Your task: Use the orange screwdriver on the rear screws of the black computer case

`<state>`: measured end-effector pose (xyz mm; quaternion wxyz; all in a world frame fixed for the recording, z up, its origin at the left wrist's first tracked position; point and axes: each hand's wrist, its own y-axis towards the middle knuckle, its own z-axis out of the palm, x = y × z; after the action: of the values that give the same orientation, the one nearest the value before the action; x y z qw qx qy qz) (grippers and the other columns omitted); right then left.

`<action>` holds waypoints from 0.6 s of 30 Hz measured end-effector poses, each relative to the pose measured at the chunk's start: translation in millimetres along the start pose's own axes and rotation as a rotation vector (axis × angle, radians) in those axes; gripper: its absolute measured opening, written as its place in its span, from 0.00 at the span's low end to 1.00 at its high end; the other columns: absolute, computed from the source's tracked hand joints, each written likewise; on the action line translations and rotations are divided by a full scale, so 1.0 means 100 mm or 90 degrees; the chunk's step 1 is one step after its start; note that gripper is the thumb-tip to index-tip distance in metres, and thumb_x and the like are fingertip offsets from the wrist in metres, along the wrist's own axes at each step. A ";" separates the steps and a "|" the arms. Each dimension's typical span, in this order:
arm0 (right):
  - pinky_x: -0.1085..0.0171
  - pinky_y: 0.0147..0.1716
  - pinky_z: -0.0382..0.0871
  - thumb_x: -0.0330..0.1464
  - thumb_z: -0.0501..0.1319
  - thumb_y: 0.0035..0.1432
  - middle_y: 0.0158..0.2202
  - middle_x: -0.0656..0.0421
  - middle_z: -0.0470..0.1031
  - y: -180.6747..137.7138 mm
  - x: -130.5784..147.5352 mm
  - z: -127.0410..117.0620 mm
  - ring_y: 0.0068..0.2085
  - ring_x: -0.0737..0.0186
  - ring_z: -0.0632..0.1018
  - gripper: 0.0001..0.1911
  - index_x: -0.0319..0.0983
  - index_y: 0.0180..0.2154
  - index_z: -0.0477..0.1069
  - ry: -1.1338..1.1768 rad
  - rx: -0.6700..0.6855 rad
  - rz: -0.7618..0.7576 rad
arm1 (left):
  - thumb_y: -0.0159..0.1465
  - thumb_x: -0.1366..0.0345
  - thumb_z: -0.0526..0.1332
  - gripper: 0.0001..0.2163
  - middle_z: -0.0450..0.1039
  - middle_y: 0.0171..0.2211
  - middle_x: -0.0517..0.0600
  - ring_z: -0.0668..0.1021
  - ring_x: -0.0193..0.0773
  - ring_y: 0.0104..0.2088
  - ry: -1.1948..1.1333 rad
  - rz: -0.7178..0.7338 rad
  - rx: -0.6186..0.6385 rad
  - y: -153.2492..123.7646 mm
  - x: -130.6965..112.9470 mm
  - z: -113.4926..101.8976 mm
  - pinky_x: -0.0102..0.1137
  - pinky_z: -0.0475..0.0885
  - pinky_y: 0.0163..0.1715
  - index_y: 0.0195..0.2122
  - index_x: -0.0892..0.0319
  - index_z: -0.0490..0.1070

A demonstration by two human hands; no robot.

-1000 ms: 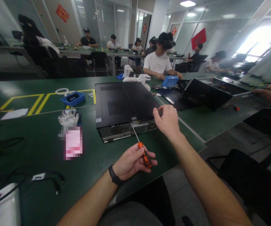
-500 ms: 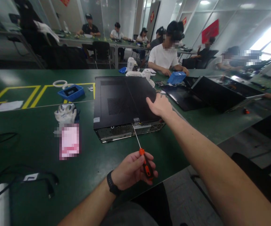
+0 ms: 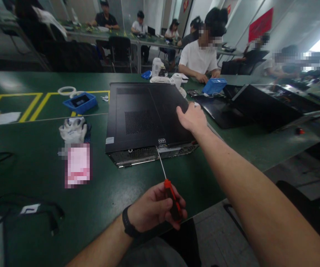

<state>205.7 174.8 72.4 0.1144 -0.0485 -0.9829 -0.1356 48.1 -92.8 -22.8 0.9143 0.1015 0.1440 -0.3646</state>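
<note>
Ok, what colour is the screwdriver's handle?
The handle is orange-red and black, best seen in the head view.

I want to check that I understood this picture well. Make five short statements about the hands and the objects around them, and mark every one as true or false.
1. The left hand holds a screwdriver. True.
2. The black watch is worn on the right wrist. False: it is on the left wrist.
3. The right hand is at the edge of the black computer case. True.
4. The screwdriver's shaft points toward the case's near side. True.
5. The glove lies inside the blue tray. False: it lies outside, nearer to the camera.
</note>
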 end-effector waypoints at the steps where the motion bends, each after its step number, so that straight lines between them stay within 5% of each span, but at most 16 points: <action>1: 0.41 0.58 0.69 0.56 0.50 0.67 0.59 0.33 0.71 0.00 0.00 0.00 0.58 0.33 0.76 0.38 0.30 0.60 0.66 0.000 -0.001 0.001 | 0.67 0.67 0.70 0.09 0.84 0.44 0.52 0.87 0.42 0.44 0.000 0.003 0.000 0.00 0.02 -0.01 0.30 0.85 0.35 0.48 0.58 0.77; 13: 0.40 0.58 0.69 0.54 0.51 0.67 0.60 0.33 0.71 -0.01 0.02 -0.03 0.58 0.33 0.77 0.36 0.31 0.60 0.67 0.003 0.000 0.010 | 0.72 0.61 0.64 0.10 0.85 0.45 0.54 0.87 0.43 0.45 -0.014 0.002 -0.001 -0.04 -0.01 0.08 0.34 0.85 0.39 0.52 0.57 0.74; 18: 0.41 0.58 0.69 0.54 0.51 0.67 0.59 0.33 0.71 -0.01 0.02 -0.03 0.58 0.33 0.77 0.36 0.30 0.59 0.67 0.003 -0.002 0.010 | 0.65 0.70 0.71 0.17 0.83 0.49 0.55 0.85 0.45 0.50 -0.023 -0.024 0.000 -0.06 -0.07 0.12 0.38 0.84 0.48 0.55 0.60 0.76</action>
<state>204.5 172.9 75.1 0.1178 -0.0564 -0.9820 -0.1362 41.1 -96.5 -9.4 0.9098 0.0919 0.1296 -0.3835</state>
